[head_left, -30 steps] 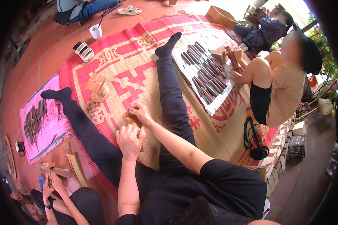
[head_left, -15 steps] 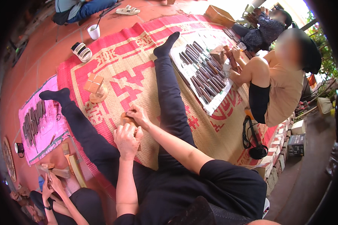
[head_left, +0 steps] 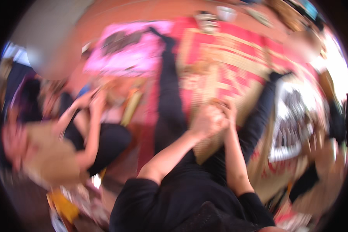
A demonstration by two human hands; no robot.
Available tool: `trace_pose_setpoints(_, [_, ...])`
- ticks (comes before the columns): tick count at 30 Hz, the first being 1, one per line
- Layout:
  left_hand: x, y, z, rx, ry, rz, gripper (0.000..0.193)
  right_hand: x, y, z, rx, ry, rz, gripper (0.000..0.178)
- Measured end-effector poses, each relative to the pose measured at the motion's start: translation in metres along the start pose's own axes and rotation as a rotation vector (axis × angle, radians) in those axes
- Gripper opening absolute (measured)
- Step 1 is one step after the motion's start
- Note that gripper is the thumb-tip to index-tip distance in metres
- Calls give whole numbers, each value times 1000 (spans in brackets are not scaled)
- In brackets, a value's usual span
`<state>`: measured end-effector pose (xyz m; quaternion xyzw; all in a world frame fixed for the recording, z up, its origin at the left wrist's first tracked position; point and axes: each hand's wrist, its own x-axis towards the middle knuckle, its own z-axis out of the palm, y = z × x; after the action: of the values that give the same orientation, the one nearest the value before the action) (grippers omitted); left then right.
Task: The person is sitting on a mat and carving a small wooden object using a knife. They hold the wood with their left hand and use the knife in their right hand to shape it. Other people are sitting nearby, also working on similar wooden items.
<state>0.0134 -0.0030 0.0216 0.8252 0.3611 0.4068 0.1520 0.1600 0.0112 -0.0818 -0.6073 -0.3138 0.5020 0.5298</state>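
Where the fingers point(head_left: 219, 115) meet, blur obscures a brown piece point(head_left: 219, 102).

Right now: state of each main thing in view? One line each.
Left hand: closed on brown piece
Right hand: at brown piece, grip too blurred
Brown piece: mostly hidden by hands
Patterned mat: spread out
Pink cloth: spread out, dark tools on it
White sheet: spread out, other tools on it
Sandals: unworn
White cup: upright, contents unclear

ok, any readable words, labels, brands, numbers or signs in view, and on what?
None readable; motion blur smears everything.
Woven mat: red motifs, too blurred to tell whether any are lettering.
Wooden piece at the hands: too blurred.
White cup: nothing legible.
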Motion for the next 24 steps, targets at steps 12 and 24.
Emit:
trace_pose_setpoints(12, [-10, 2, 9, 41, 81, -93, 26, 50, 26, -9, 97, 73, -45, 15])
trace_pose_setpoints(24, [-7, -1, 20, 34, 22, -103, 28, 49, 26, -18, -250, 8, -292, 19])
